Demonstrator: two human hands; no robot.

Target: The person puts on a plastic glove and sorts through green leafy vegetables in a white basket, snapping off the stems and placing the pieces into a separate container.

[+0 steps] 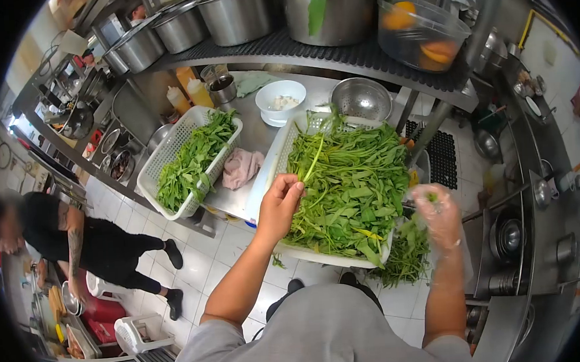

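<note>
Left hand (279,205) pinches 1 green stalk (314,165) at the left edge of the large basket (263,182), heaped with untrimmed greens (353,187). Gloved right hand (438,215), blurred, closed on a bunch (407,253). Second basket (168,145) about half filled; most sorting apparently remains.

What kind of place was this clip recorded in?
Most likely a commercial or restaurant kitchen: large steel pots line a shelf, white baskets of leafy greens sit on a steel counter, and another person works nearby.
</note>
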